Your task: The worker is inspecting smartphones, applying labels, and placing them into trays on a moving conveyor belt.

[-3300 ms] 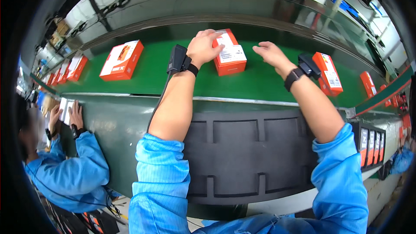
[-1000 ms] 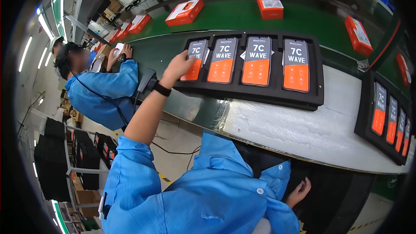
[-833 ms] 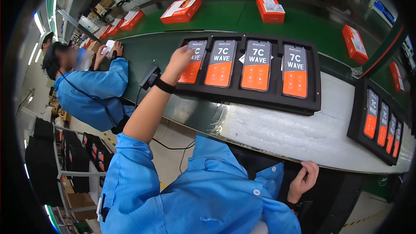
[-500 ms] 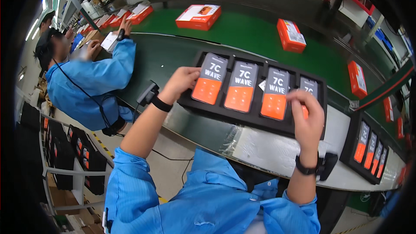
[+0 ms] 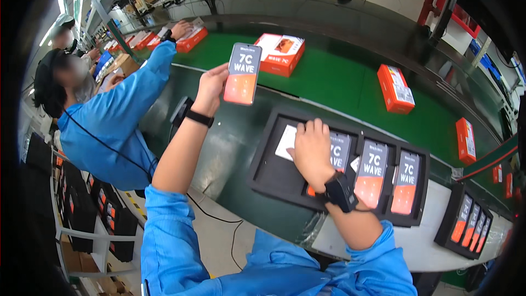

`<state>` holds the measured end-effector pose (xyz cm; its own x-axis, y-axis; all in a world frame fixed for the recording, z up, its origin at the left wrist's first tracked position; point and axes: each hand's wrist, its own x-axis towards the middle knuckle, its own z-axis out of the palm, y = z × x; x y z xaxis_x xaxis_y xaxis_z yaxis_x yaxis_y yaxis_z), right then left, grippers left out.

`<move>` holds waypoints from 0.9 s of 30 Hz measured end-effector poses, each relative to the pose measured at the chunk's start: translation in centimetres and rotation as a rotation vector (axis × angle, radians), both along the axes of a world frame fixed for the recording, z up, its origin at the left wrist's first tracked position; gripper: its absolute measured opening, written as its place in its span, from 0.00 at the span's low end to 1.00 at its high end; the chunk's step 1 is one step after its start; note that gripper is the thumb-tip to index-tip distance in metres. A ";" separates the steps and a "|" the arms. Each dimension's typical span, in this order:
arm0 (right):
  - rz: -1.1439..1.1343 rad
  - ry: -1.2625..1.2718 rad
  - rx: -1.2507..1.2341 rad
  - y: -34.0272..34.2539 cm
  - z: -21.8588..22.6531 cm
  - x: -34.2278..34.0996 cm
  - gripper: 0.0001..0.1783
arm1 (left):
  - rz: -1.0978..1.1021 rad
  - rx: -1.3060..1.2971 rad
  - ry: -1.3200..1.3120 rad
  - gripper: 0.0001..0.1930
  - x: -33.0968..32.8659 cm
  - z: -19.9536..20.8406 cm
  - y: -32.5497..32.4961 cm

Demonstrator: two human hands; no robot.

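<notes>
My left hand grips a smartphone by its left edge, holding it up above the bench with its grey and orange front towards me. A black foam tray lies in front of me. In its leftmost slot is a white card. My right hand reaches over the tray beside this card, fingers bent and pressed together; what lies under them is hidden. Partly covered by this hand is a second smartphone. Further right in the tray lie a third smartphone and another smartphone.
An orange and white box lies on the green belt, with more boxes along it, one further right. Another filled foam tray sits at the right. On my left a co-worker in a blue sleeve reaches to the boxes.
My left hand has lifted the leftmost smartphone out of the tray, up and left. My right hand has moved from the tray's right end to its left part. The white card is uncovered.
</notes>
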<state>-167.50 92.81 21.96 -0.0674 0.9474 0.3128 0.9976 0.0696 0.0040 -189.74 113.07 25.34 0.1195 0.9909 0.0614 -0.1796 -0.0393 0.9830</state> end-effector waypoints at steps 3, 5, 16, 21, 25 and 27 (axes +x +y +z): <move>0.056 0.142 -0.096 0.1 1.2 0.1 0.32 | 0.152 0.139 0.073 0.16 1.3 0.8 7.8; 0.079 0.186 -0.112 0.6 1.1 -0.6 0.33 | 0.218 0.161 0.123 0.16 1.6 0.0 13.8; 0.183 0.561 -0.001 2.2 0.2 0.0 0.03 | 0.327 0.319 1.367 0.18 13.1 -6.0 23.6; 0.169 0.554 -0.051 1.9 0.5 -0.2 0.08 | 0.329 0.883 1.606 0.34 17.3 -8.8 19.9; 0.130 0.531 0.011 1.6 0.2 -0.3 0.04 | -0.042 0.579 1.378 0.41 23.8 -6.0 11.3; 0.134 0.545 0.020 1.6 0.3 -0.6 0.05 | -0.158 0.507 1.414 0.45 25.2 -3.6 8.5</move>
